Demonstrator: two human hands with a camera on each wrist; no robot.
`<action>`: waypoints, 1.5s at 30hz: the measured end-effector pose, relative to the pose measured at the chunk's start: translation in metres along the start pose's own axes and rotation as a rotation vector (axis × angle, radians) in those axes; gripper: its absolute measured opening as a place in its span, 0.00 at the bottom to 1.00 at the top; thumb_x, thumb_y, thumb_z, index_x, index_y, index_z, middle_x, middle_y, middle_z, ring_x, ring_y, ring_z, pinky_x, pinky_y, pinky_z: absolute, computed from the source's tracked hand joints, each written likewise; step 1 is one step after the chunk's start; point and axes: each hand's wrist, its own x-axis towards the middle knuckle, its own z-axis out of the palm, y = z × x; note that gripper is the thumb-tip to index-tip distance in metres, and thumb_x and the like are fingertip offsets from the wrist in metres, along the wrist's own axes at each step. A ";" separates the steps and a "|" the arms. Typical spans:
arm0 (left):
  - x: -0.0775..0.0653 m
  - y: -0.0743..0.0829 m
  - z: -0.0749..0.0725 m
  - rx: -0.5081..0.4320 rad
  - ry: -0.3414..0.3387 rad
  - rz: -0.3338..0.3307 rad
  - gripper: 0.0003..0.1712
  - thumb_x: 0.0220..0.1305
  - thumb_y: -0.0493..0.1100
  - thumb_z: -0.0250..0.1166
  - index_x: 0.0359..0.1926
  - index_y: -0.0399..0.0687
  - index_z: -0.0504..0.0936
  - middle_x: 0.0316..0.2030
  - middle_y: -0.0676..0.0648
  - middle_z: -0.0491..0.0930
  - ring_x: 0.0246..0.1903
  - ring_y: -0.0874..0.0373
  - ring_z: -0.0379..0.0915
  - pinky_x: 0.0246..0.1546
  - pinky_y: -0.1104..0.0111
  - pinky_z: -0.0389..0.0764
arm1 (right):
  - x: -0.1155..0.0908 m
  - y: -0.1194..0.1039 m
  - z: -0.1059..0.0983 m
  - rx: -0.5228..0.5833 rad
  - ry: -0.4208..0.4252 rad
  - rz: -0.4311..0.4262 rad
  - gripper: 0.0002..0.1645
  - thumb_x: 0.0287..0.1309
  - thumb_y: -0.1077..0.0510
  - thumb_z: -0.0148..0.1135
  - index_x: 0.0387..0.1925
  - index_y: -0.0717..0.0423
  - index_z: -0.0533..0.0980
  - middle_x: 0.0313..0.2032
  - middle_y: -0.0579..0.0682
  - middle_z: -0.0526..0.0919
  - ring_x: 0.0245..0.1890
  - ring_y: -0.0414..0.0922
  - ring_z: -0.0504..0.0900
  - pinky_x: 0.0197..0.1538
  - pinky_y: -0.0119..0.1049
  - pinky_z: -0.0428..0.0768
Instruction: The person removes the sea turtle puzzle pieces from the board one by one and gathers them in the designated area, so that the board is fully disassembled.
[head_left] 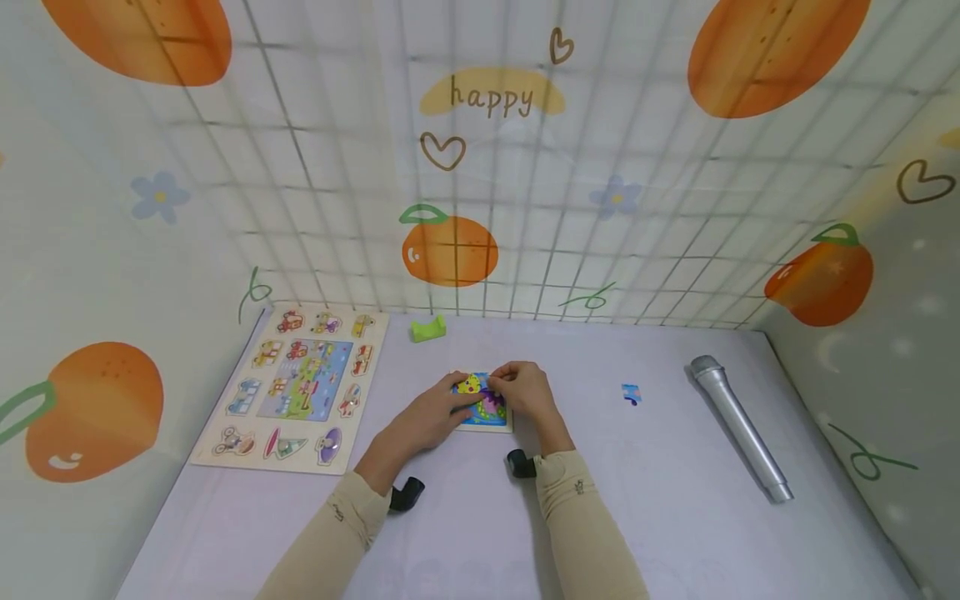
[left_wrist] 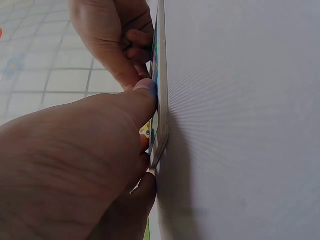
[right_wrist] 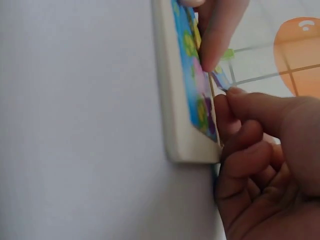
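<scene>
A small jigsaw puzzle in a pale wooden tray lies mid-table, its picture blue, yellow, pink and purple. My left hand holds its left side, with the thumb on top and other fingers at the edge. Over the upper right part, my right hand pinches a puzzle piece between thumb and fingertips. That piece is tilted up from the tray in the right wrist view; the fingers hide much of it. A loose blue puzzle piece lies to the right.
A wooden vehicle puzzle board lies at the left. Behind the hands sits a green curved block. A silver toy microphone lies at the right. A printed cloth screen closes off the back.
</scene>
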 end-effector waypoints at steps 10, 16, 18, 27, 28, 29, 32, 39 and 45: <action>0.003 -0.002 0.000 -0.006 0.005 0.025 0.23 0.75 0.51 0.61 0.69 0.65 0.77 0.76 0.47 0.61 0.76 0.48 0.59 0.74 0.53 0.67 | 0.001 0.000 -0.003 0.044 -0.016 0.029 0.10 0.63 0.51 0.69 0.36 0.54 0.86 0.33 0.49 0.89 0.34 0.43 0.82 0.35 0.32 0.77; 0.002 -0.001 0.001 -0.011 0.005 0.020 0.23 0.75 0.51 0.61 0.68 0.64 0.78 0.76 0.45 0.61 0.76 0.46 0.59 0.74 0.51 0.68 | 0.001 0.001 -0.003 0.051 -0.019 0.047 0.11 0.63 0.51 0.69 0.37 0.54 0.86 0.34 0.49 0.89 0.35 0.43 0.82 0.36 0.31 0.77; 0.003 -0.001 0.001 -0.005 0.008 0.020 0.23 0.75 0.51 0.61 0.68 0.64 0.77 0.76 0.45 0.61 0.76 0.46 0.58 0.74 0.51 0.67 | 0.001 0.002 -0.005 0.059 -0.015 0.051 0.11 0.62 0.51 0.69 0.37 0.54 0.86 0.34 0.49 0.88 0.34 0.43 0.81 0.35 0.31 0.77; 0.003 -0.002 0.003 0.013 0.004 0.013 0.23 0.76 0.53 0.60 0.69 0.67 0.76 0.76 0.47 0.61 0.76 0.46 0.59 0.74 0.52 0.67 | -0.003 0.012 -0.019 0.100 -0.006 0.084 0.11 0.64 0.52 0.69 0.39 0.55 0.86 0.32 0.50 0.87 0.29 0.41 0.80 0.31 0.30 0.77; 0.003 -0.002 0.003 0.010 0.006 0.010 0.23 0.76 0.53 0.60 0.68 0.68 0.77 0.76 0.47 0.61 0.76 0.46 0.59 0.74 0.52 0.67 | -0.003 0.014 -0.022 0.097 -0.002 0.088 0.11 0.64 0.52 0.69 0.39 0.56 0.86 0.32 0.50 0.87 0.28 0.41 0.79 0.30 0.30 0.76; 0.003 -0.002 0.003 0.005 0.006 0.005 0.23 0.76 0.53 0.60 0.68 0.68 0.77 0.76 0.47 0.60 0.76 0.46 0.58 0.74 0.51 0.67 | -0.004 0.016 -0.025 0.095 0.002 0.091 0.11 0.64 0.52 0.69 0.39 0.56 0.86 0.32 0.50 0.86 0.28 0.41 0.79 0.30 0.30 0.76; 0.001 -0.001 0.001 0.006 0.000 -0.014 0.22 0.76 0.54 0.59 0.68 0.69 0.77 0.77 0.48 0.59 0.77 0.46 0.57 0.75 0.52 0.66 | -0.006 0.021 -0.036 0.079 0.012 0.112 0.11 0.65 0.51 0.68 0.40 0.55 0.85 0.33 0.50 0.86 0.28 0.42 0.79 0.30 0.31 0.76; 0.000 -0.002 0.001 0.001 0.008 0.010 0.22 0.76 0.54 0.60 0.68 0.67 0.77 0.77 0.49 0.60 0.77 0.47 0.57 0.76 0.53 0.65 | -0.012 0.041 -0.070 0.067 0.028 0.167 0.13 0.66 0.51 0.67 0.43 0.56 0.84 0.36 0.51 0.85 0.31 0.43 0.79 0.33 0.31 0.77; 0.000 -0.003 0.002 -0.004 0.004 0.007 0.23 0.75 0.54 0.60 0.68 0.66 0.77 0.77 0.48 0.59 0.77 0.47 0.56 0.76 0.53 0.64 | -0.021 0.059 -0.103 0.030 0.043 0.168 0.15 0.67 0.51 0.65 0.46 0.59 0.83 0.36 0.52 0.85 0.30 0.43 0.78 0.33 0.33 0.76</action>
